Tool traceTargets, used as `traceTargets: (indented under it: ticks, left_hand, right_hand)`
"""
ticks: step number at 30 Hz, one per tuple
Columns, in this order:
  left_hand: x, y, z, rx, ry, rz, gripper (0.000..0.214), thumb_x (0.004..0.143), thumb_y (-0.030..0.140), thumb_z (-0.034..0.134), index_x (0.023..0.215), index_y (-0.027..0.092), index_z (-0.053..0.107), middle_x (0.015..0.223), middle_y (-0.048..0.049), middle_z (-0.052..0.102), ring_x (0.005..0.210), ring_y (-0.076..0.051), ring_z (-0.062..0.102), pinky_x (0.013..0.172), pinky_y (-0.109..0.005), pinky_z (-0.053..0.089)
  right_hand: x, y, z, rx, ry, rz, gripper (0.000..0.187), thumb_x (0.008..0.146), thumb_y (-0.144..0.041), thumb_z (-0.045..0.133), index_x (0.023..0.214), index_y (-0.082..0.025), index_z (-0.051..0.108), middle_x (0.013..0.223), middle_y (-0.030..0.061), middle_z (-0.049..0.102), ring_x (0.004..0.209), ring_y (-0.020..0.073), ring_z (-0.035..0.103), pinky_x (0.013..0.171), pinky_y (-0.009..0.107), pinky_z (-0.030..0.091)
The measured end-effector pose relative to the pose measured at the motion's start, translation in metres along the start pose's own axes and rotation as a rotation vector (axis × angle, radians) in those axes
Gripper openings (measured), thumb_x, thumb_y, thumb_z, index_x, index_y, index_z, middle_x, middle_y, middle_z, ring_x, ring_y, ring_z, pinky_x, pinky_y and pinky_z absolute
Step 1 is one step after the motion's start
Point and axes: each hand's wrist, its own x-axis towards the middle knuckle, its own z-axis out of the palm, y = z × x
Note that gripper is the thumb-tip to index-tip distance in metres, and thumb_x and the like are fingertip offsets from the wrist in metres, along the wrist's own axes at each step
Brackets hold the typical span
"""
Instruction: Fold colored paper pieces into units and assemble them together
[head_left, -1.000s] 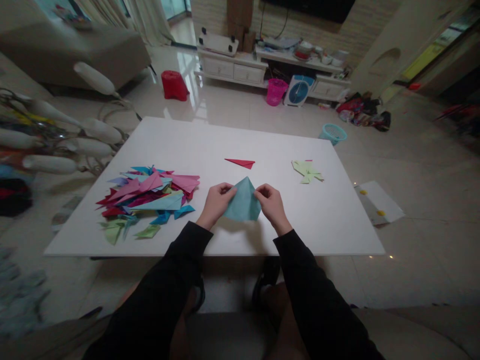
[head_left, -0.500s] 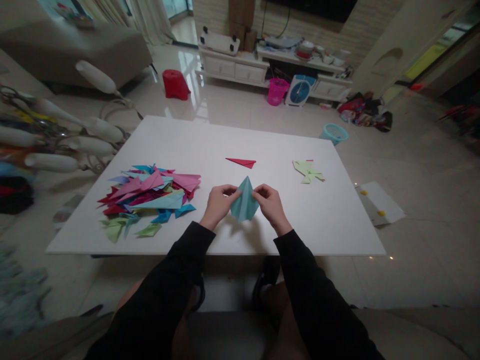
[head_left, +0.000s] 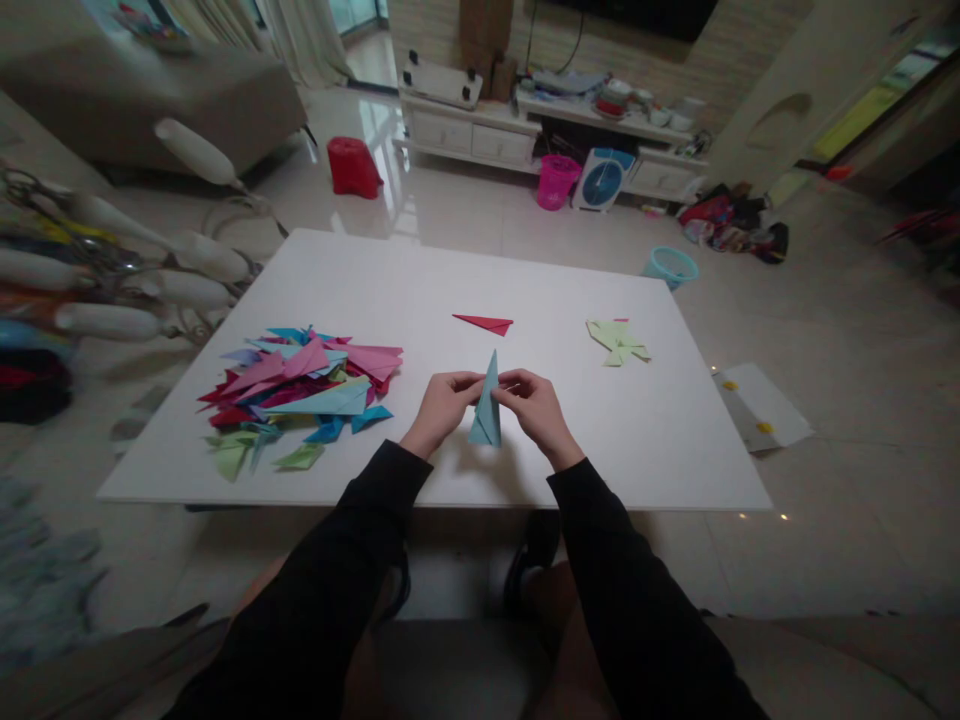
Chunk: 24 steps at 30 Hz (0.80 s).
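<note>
A light blue folded paper plane (head_left: 487, 412) is held upright, point away from me, above the near middle of the white table (head_left: 555, 290). My left hand (head_left: 445, 408) pinches it from the left and my right hand (head_left: 534, 405) from the right. Folded along its middle, the paper shows a narrow triangular side. Just beyond it lies a red paper plane (head_left: 486, 324). On the left is a heap of folded papers (head_left: 307, 375) in pink, red, blue and green. A pale green folded paper piece (head_left: 618, 341) lies to the right.
Around the table stand a floor lamp (head_left: 195, 150) with several white shades at the left, a red stool (head_left: 354, 167), a pink basket (head_left: 556, 182) and a light blue basket (head_left: 671, 266) by the far right corner. A box fan (head_left: 602, 180) sits near the white cabinet (head_left: 469, 137).
The light blue paper was spread open with both wings showing; now its halves are folded together into a narrow triangle. My hands have come closer together around it.
</note>
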Motion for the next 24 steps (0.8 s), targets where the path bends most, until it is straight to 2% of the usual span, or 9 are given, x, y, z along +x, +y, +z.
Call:
traceTargets:
  ticks: [3, 6, 8, 13, 17, 24]
  left_hand:
    - [-0.001, 0.000, 0.000, -0.017, 0.056, 0.028, 0.037, 0.074, 0.046, 0.078, 0.092, 0.014, 0.079, 0.084, -0.0082, 0.077, 0.076, -0.019, 0.069, 0.076, -0.034, 0.056]
    - [-0.005, 0.001, 0.002, 0.087, 0.141, 0.140, 0.029, 0.075, 0.039, 0.079, 0.092, 0.015, 0.078, 0.087, -0.0085, 0.077, 0.081, -0.020, 0.071, 0.077, -0.033, 0.057]
    - [-0.009, 0.002, 0.006, 0.134, 0.115, 0.184, 0.029, 0.073, 0.037, 0.082, 0.091, 0.014, 0.077, 0.092, -0.0098, 0.077, 0.087, -0.022, 0.073, 0.079, -0.034, 0.059]
    - [-0.015, 0.005, 0.013, 0.030, 0.016, 0.144, 0.037, 0.071, 0.035, 0.085, 0.098, 0.012, 0.075, 0.093, -0.0114, 0.078, 0.086, -0.025, 0.075, 0.077, -0.037, 0.062]
    - [-0.017, 0.007, 0.012, -0.031, -0.047, 0.130, 0.042, 0.067, 0.028, 0.087, 0.103, 0.011, 0.073, 0.099, -0.0118, 0.078, 0.089, -0.025, 0.076, 0.085, -0.039, 0.063]
    - [-0.014, 0.004, 0.009, -0.095, -0.024, 0.109, 0.045, 0.065, 0.023, 0.086, 0.105, 0.012, 0.069, 0.103, -0.0132, 0.077, 0.100, -0.027, 0.075, 0.094, -0.043, 0.061]
  right_hand:
    - [-0.001, 0.002, 0.000, -0.053, 0.052, -0.007, 0.022, 0.071, -0.037, 0.076, 0.084, -0.020, 0.073, 0.078, 0.0032, 0.071, 0.073, 0.0187, 0.064, 0.073, 0.035, 0.054]
    - [-0.002, 0.003, 0.001, -0.094, 0.132, 0.005, 0.019, 0.070, -0.036, 0.074, 0.081, -0.020, 0.071, 0.075, 0.0023, 0.069, 0.070, 0.0182, 0.063, 0.067, 0.033, 0.054]
    - [-0.002, 0.002, 0.002, -0.075, 0.149, 0.007, 0.019, 0.070, -0.035, 0.074, 0.080, -0.020, 0.070, 0.074, 0.0011, 0.067, 0.068, 0.0171, 0.062, 0.065, 0.032, 0.053]
    - [-0.005, -0.006, 0.004, 0.088, 0.111, 0.015, 0.021, 0.069, -0.036, 0.077, 0.078, -0.020, 0.067, 0.073, -0.0003, 0.066, 0.065, 0.0153, 0.062, 0.062, 0.030, 0.053]
    - [-0.009, -0.012, 0.004, 0.171, 0.093, 0.020, 0.029, 0.069, -0.043, 0.083, 0.079, -0.019, 0.069, 0.074, 0.0005, 0.068, 0.068, 0.0157, 0.064, 0.064, 0.030, 0.054]
    - [-0.009, -0.010, 0.006, 0.212, 0.070, 0.027, 0.034, 0.069, -0.048, 0.086, 0.078, -0.020, 0.070, 0.072, -0.0001, 0.067, 0.066, 0.0145, 0.063, 0.067, 0.031, 0.055]
